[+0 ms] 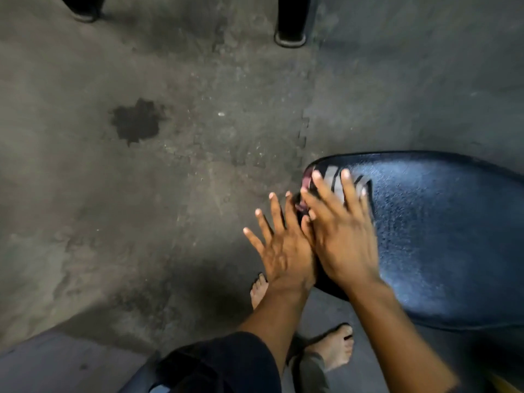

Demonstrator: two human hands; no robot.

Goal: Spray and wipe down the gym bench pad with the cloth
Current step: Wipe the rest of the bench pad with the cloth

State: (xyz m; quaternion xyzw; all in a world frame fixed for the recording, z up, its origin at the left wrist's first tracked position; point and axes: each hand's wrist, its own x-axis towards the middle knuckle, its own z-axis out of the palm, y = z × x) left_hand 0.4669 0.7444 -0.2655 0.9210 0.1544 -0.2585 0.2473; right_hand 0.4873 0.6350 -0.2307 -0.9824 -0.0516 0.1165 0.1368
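The black gym bench pad (442, 236) fills the right side, its textured top shiny and wet-looking. A striped grey, black and pink cloth (331, 180) lies on the pad's left end. My right hand (337, 231) lies flat over the cloth with fingers spread, pressing it against the pad. My left hand (280, 245) is beside it at the pad's left edge, fingers spread, its thumb side touching the right hand; I cannot tell whether it touches the cloth. No spray bottle is in view.
Grey rubber-tile floor (170, 180) with a dark wet stain (136, 121) at the left. Two black equipment legs (292, 21) stand at the top. My bare feet (334, 347) are on the floor below the pad.
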